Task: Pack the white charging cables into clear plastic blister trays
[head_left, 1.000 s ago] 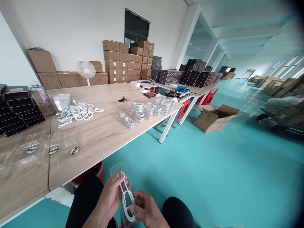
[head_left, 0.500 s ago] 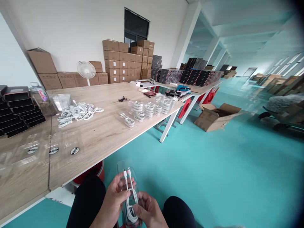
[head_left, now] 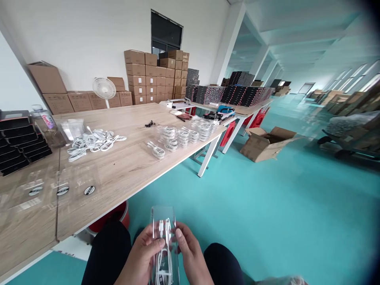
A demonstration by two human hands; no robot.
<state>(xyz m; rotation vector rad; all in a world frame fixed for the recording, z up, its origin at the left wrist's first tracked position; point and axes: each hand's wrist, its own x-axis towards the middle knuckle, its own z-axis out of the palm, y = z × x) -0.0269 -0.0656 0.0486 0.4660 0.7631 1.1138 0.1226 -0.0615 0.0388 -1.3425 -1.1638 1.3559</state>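
Observation:
Above my lap, a clear plastic package (head_left: 163, 211) stands between my two hands. A coiled white charging cable (head_left: 164, 259) lies in or against it, its two plugs side by side pointing away from me. My left hand (head_left: 145, 251) is closed on the left edge, thumb pressed over the cable. My right hand (head_left: 190, 251) grips the right edge with thumb and fingers. On the table (head_left: 118, 178), a heap of loose white cables (head_left: 93, 142) lies beside several flat clear packages with round labels (head_left: 89, 190). Several packed cables (head_left: 184, 136) are stacked near the table edge.
Black boxes (head_left: 20, 138) and a plastic bottle (head_left: 44, 120) stand at the table's left. A white fan (head_left: 104, 89) and stacked cartons (head_left: 136, 75) are behind. Under the table sits a red bucket (head_left: 124, 217). An open carton (head_left: 264, 146) lies on the green floor.
The package has turned more upright, with the plugs now straight. My right hand has moved up from the cable's lower coil to the package's right edge.

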